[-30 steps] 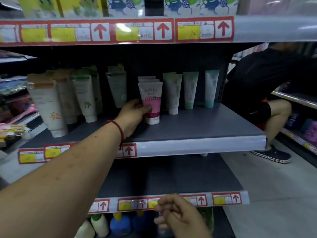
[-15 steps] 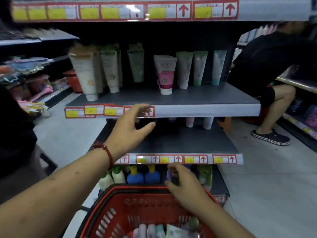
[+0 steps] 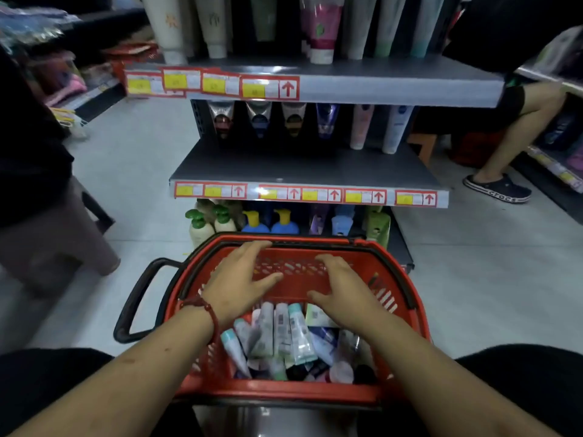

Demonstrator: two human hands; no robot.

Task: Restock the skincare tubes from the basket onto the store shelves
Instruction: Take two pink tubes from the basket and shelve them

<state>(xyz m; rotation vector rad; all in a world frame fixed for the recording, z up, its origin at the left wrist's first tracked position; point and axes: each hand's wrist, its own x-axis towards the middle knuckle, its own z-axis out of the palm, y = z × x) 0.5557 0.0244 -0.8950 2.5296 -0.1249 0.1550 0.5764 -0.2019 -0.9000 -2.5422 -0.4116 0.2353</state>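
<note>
Tubes [image 3: 280, 329] lie jumbled in red basket [image 3: 284, 393] under left hand [image 3: 239, 280], right hand [image 3: 345, 290], fingers [image 3: 252, 249] spread.

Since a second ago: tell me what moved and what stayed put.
The left grip let go of the pink tube on the upper shelf and came down over the red basket. The right grip moved in over the basket too. Both are open and hold nothing. The pink tube stayed standing on the shelf.
</note>
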